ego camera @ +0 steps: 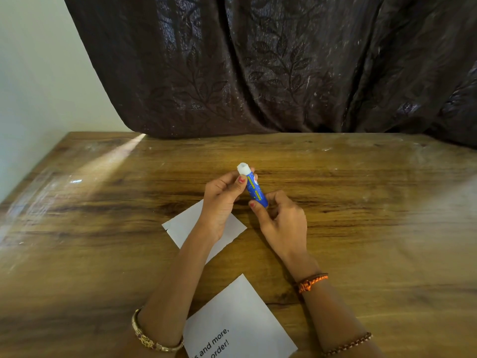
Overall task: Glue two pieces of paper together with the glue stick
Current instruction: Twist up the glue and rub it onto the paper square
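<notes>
Starting at the left edge, pale wall meets a wooden table with a streak of light across its far left corner. Gold bangle sits on the left forearm near the bottom. Blank white paper lies flat on the table under the left wrist, partly covered by the arm. Left hand is raised over that sheet, fingers curled, thumb and fingertips pinching the upper part of the glue stick just below its white tip. White cap or glue end points up and away from the person; cannot tell which it is. Glue stick is blue with a label, tilted, held above the table between both hands, roughly centre of view. Second sheet, printed paper, lies nearer the person between the two forearms, apart from the blank paper, with black text partly readable at the bottom edge. Right hand has its fingers curled, thumb and fingers pinching the lower end of the glue stick. Orange thread band wraps the right wrist, and a beaded bracelet sits further down the right forearm. Dark leaf-patterned curtain hangs behind the table across the top and right.
</notes>
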